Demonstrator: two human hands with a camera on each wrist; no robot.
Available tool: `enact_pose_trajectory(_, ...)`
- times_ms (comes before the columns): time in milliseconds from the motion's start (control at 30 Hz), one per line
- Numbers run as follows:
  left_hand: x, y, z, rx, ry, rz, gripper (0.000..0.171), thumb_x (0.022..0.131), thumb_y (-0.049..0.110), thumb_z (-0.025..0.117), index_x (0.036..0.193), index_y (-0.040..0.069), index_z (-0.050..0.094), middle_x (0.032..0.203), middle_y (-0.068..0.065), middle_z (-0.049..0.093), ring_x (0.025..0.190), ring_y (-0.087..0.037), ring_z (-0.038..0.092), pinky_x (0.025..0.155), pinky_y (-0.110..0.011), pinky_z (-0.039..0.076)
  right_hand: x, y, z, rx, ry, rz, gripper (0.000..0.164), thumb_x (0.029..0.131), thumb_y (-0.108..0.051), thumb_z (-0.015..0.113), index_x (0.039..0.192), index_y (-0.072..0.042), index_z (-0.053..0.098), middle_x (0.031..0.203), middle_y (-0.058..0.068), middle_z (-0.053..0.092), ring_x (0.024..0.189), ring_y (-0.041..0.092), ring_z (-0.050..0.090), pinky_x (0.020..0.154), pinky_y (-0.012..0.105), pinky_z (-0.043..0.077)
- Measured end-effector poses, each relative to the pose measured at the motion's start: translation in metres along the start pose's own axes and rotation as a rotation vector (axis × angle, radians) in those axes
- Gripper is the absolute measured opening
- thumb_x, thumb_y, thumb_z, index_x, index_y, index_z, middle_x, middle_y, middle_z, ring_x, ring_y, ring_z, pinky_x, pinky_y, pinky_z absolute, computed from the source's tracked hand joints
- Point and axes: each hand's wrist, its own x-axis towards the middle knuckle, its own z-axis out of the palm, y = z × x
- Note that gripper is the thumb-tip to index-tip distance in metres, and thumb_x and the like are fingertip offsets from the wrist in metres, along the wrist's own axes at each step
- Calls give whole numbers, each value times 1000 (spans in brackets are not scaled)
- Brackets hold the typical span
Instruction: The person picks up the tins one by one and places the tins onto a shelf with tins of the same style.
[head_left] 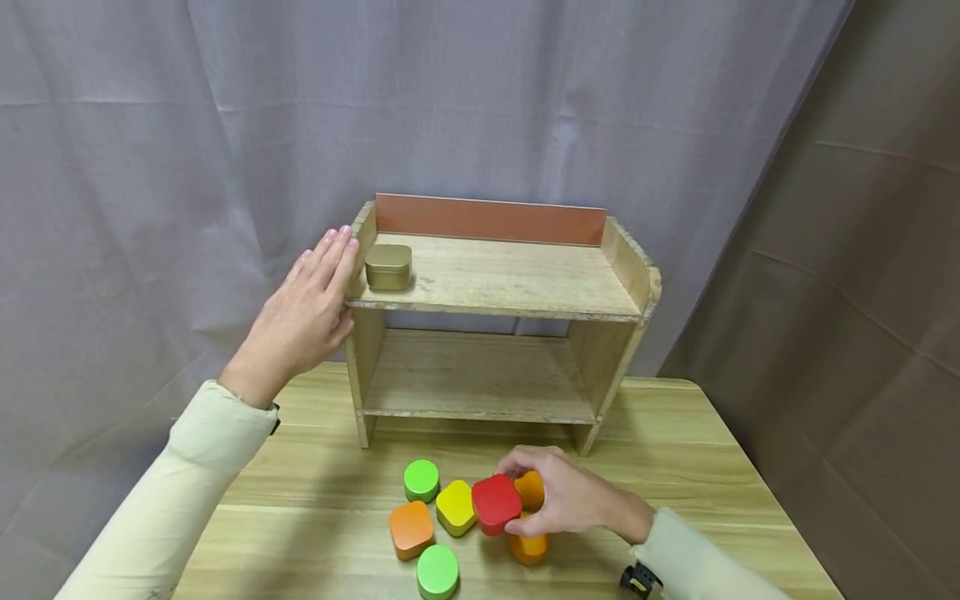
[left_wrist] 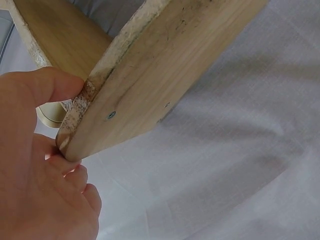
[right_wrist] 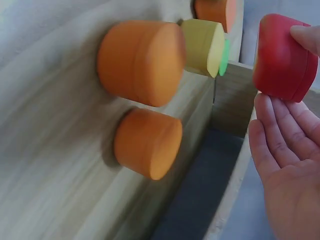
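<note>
Grey curtain (head_left: 480,100) fills most of our view, and a brownish cloth (head_left: 847,292) hangs at the right. Below them we have the pale wood-grained counter (head_left: 675,467). On it, between us and the curtain, stands a two-tier wooden shelf (head_left: 517,279), a reddish strip (head_left: 491,218) along its upper back. Our left hand (head_left: 303,304) lies against the shelf's left side, fingers nearly straight and together, thumb at the front edge. Our right hand (head_left: 566,500) pinches the red box (head_left: 497,504) between thumb and fingers, off the counter, and partly covers two orange boxes (right_wrist: 155,144) in the head view. Just left of the red box sits a yellow box (head_left: 456,507); farther left are another orange box (head_left: 411,529) and two round green boxes (head_left: 438,572). A gold box (head_left: 388,268) rests on the upper tier, at its left end.
</note>
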Motion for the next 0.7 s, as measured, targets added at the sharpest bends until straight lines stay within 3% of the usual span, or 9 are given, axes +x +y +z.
enact_pose_trajectory(100, 0, 0, 0, -1, -1, -2, 91, 91, 9, 69, 166, -6, 18, 176, -22, 18, 163, -42, 22, 131, -61, 27, 2, -3, -6, -12, 20, 9, 50, 79, -34, 92, 121, -24, 67, 113, -17, 72, 102, 1, 67, 93, 29, 61)
enact_pose_trajectory(233, 0, 0, -1, -2, -2, -4, 91, 91, 9, 69, 166, -6, 18, 176, -22, 17, 163, -42, 22, 131, -61, 28, 4, -9, -16, -11, 45, 31, 49, 78, -31, 92, 120, -23, 67, 113, -17, 72, 101, 2, 66, 93, 32, 62)
enact_pose_trajectory(700, 0, 2, -2, -8, -6, -7, 91, 91, 9, 67, 165, -6, 18, 176, -23, 17, 163, -42, 22, 131, -61, 27, 24, -44, -65, -65, 125, -19, 51, 76, -25, 93, 121, -16, 69, 114, -9, 76, 101, 7, 69, 93, 32, 63)
